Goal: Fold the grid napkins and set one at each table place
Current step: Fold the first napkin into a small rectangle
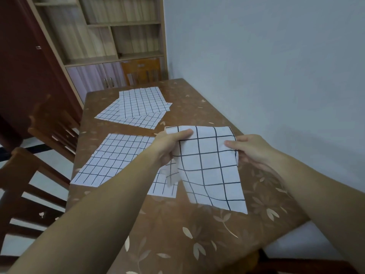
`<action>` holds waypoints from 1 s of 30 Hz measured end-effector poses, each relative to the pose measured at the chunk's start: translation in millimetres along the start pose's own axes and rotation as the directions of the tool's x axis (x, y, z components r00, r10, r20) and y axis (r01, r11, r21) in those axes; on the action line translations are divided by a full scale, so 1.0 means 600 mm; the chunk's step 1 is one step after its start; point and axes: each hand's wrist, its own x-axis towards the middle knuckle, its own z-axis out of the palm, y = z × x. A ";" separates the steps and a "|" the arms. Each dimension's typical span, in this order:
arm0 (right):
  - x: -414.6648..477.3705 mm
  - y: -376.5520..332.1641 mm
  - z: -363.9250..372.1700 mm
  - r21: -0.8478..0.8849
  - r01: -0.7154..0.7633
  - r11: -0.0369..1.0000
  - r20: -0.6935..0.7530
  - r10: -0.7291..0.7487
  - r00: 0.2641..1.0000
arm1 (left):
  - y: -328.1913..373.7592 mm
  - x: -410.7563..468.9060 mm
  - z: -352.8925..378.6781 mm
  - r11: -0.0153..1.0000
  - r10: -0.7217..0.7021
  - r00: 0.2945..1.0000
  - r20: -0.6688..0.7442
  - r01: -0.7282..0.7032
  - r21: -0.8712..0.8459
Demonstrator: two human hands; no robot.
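Both hands, left hand (169, 147) & right hand (250, 149), grip folded napkin (209, 171) above table (177, 234).

wall (276, 66) close right, chairs (39, 175) left, near tabletop (177, 234) bare

— Left hand, status?
— My left hand (169, 147): forearm extended forward, thumb on top pointing toward the right hand, fingers curled beneath, pinching one edge of the napkin (209, 171).
— Right hand?
— My right hand (250, 149): level with the left, apart from it, thumb on top, fingers beneath, pinching the opposite edge.
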 end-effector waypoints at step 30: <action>-0.014 0.031 0.016 -0.251 -0.075 0.965 0.167 0.120 0.979 | -0.003 0.015 -0.022 0.992 0.041 0.988 -0.148 -0.057 -0.109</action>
